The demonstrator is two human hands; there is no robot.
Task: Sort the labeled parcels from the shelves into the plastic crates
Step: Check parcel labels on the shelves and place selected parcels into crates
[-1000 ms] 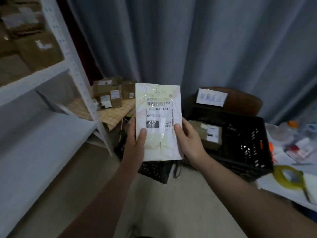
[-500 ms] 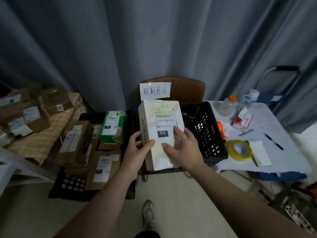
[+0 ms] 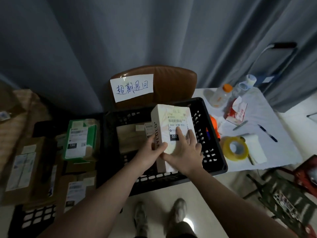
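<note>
Only the head view here, so: the white parcel (image 3: 171, 121) is up in the air over the right half of the black crate (image 3: 223, 167), not set down yet. Its long axis runs away from the person, label face up, with the far end pointing at the handwritten sign (image 3: 132, 87) and the near end sitting in both hands. The left hand (image 3: 151, 153) has the actual grip, wrapped round the lower left edge with the thumb on the face. The right hand (image 3: 185, 152) just lies flat on the label with fingers spread, nothing curled. So the load hangs forward of the grip, and the free crate floor looks to be straight below, right of the cardboard parcel (image 3: 130, 136) already inside. My guess is a straight lowering does it, left hand carrying.
</note>
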